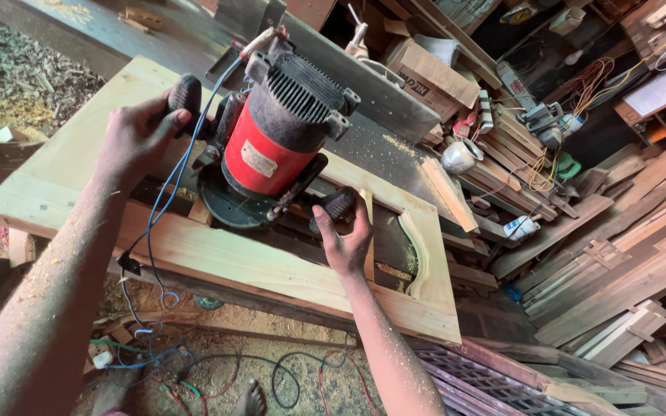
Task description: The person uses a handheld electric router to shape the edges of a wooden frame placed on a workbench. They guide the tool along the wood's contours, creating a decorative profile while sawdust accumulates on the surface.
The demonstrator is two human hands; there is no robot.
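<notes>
**Head view: both hands on a router over a pale wood frame**

Head camera looks down on a red-bodied router point(271, 146) with a black ribbed top, standing on its round base on a pale wooden frame point(256, 266). It leans a little toward the right hand in this view. The left hand point(136, 139) is wrapped around the black knob handle point(186, 96) on the router's far-left side, fingers point(165, 123) curled shut around it. The right hand point(346, 243) closes over the opposite knob point(338, 204), thumb and fingers folded about it. A blue cable point(165, 200) trails from the tool down to the floor point(217, 370), where more wires lie in sawdust.

The router looks heavy and rigid, top-heavy with its motor housing; the two side knobs are the natural places to grip it, and both are taken. Fine sawdust coats the forearms and the wood, so surfaces may be slippery.

A curved moulding piece point(418, 250) lies on the frame near the right hand. The frame rests on a dusty grey worktop point(379, 115). Beyond lie stacked planks point(618, 270), a cardboard box point(429, 73) and assorted tools.
</notes>
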